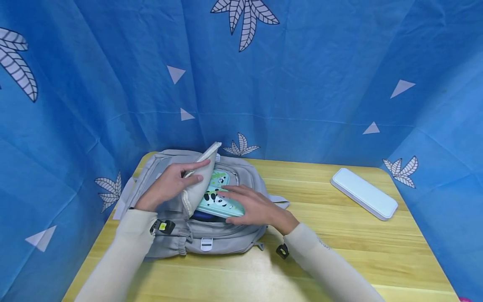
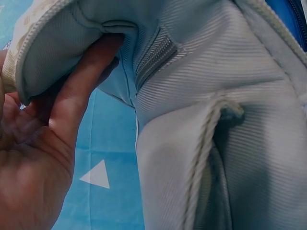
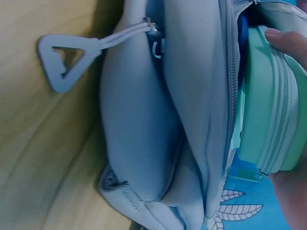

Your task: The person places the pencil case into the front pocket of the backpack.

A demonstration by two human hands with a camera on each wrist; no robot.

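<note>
A grey backpack [image 1: 222, 237] lies flat on the wooden table [image 1: 324, 247], its main compartment unzipped. My left hand [image 1: 171, 184] grips the backpack's front flap [image 1: 201, 182] and holds it lifted; in the left wrist view my thumb [image 2: 84, 93] presses the flap's inner side [image 2: 57, 52]. My right hand [image 1: 254, 205] holds a mint-green pencil case with panda prints [image 1: 219, 197], half inside the opening. The right wrist view shows the case [image 3: 271, 103] beside the bag's zipper edge [image 3: 230, 96], a fingertip [image 3: 288, 40] on its top. Something dark blue [image 1: 203, 216] lies under the case.
A white flat rectangular box [image 1: 364, 193] lies at the table's back right. A grey zipper pull tab [image 3: 64, 60] trails onto the table from the bag. Blue patterned cloth [image 1: 302, 75] walls the table on three sides.
</note>
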